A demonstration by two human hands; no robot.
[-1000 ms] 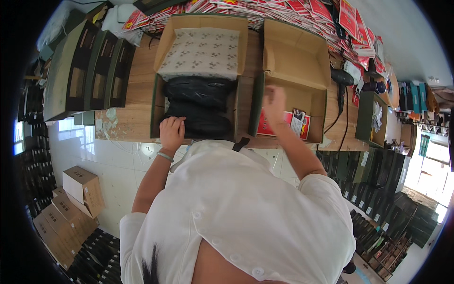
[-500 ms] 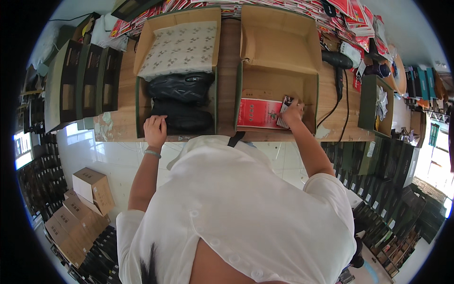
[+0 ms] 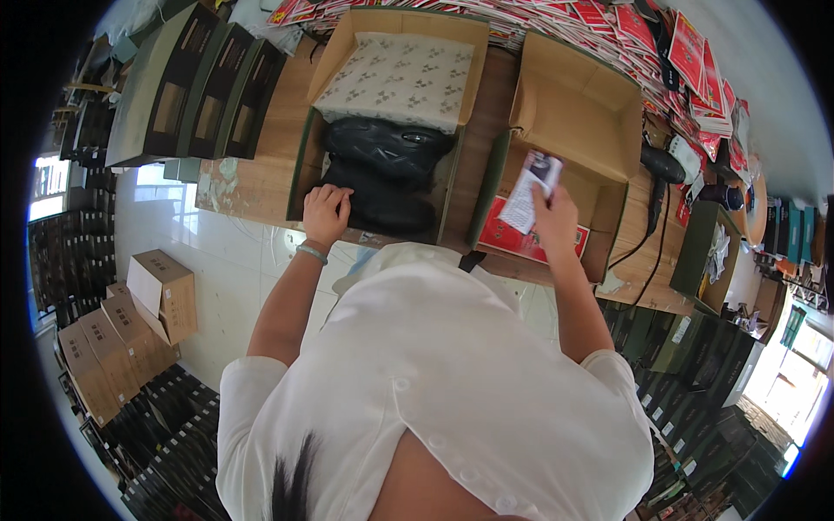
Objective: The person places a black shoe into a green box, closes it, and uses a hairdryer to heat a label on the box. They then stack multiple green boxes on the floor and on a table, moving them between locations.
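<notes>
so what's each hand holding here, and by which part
The right hand pinches a small white paper tag by its lower right edge, above the right box. The left hand holds nothing; it rests on the black shoes.

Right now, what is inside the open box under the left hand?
Black shoes in plastic fill the open box; patterned paper lines its lid. The left hand covers one corner.

The left hand (image 3: 326,213) is resting palm down, fingers spread and slightly curled, near the front edge of the wooden table (image 3: 252,178). A bracelet is circling its wrist, and the bare forearm is running back to a white short sleeve. The right hand (image 3: 556,204) is lifting above the table, fingers pinching closed, the arm reaching forward and nearly straight.
</notes>
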